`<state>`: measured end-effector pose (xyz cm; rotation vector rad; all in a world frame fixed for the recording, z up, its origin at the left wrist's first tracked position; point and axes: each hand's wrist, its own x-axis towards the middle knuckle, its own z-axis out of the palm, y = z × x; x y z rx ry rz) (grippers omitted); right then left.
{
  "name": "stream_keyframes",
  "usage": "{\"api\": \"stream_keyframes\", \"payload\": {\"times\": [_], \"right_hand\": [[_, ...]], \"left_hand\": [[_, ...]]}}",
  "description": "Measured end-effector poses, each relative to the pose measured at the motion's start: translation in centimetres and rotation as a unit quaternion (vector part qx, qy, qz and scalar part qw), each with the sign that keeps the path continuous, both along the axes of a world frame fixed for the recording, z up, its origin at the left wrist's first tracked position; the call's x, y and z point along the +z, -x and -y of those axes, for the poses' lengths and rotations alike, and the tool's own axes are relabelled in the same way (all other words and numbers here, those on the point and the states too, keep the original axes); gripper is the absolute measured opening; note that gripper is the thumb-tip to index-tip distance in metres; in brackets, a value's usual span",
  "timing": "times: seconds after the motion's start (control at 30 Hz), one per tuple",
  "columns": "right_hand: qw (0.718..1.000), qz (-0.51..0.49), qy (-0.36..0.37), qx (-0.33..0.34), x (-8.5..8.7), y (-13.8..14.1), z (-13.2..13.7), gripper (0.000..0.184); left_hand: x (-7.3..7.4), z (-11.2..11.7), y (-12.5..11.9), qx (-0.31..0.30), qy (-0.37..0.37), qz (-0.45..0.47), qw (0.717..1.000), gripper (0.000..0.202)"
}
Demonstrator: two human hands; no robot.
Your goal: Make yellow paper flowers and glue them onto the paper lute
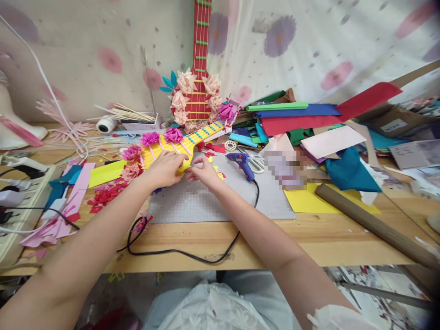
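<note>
A yellow paper guitar (161, 153) lies tilted on the table, its neck pointing up to the right. Pink and magenta paper flowers (150, 138) sit along its body, with pink strips as strings. My left hand (167, 168) grips the lower edge of the body, fingers curled over the yellow side. Close by, my right hand (205, 174) has its fingers bent and apart, the tips at that same edge beside my left fingertips. Whether a small piece lies between them is hard to make out. A blue hot glue gun (243, 164) lies to the right of my right hand.
Behind stands a red paper guitar (197, 98) with pale flowers. A grey cutting mat (206, 208) lies under the work, and a black cord (178, 250) loops in front. Coloured paper sheets (299, 114) and a brown cardboard tube (371, 222) are at right; a power strip (25, 220) at left.
</note>
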<state>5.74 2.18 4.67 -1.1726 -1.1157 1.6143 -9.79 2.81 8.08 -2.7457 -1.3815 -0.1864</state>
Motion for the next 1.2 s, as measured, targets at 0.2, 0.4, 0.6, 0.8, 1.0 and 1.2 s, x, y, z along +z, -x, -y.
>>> {"api": "stream_keyframes", "payload": {"times": [0.2, 0.4, 0.6, 0.8, 1.0, 1.2], "right_hand": [[1.0, -0.01, -0.003, -0.004, 0.2, -0.8, 0.0, 0.027], [0.99, 0.058, -0.117, -0.05, -0.2, -5.3, -0.4, 0.021], [0.915, 0.317, -0.247, -0.041, -2.7, -10.5, -0.6, 0.007], [0.864, 0.409, -0.293, -0.029, -4.3, -11.5, 0.4, 0.012], [0.839, 0.45, -0.304, -0.027, -4.2, -10.4, 0.0, 0.01], [0.835, 0.482, -0.264, 0.004, -2.6, -8.5, -1.9, 0.021]], "left_hand": [[0.0, -0.2, 0.1, 0.01, 0.012, 0.004, 1.0, 0.043], [3.0, 0.6, -0.8, 0.018, -0.005, 0.093, 0.995, 0.048], [2.1, 1.5, -7.3, 0.022, -0.017, 0.236, 0.971, 0.037], [-6.2, 1.6, -10.9, 0.088, 0.059, 0.256, 0.961, 0.039], [-8.3, 1.5, -10.2, 0.126, 0.027, 0.299, 0.945, 0.041], [-8.2, 1.9, -9.9, 0.129, 0.063, 0.305, 0.941, 0.057]]}}
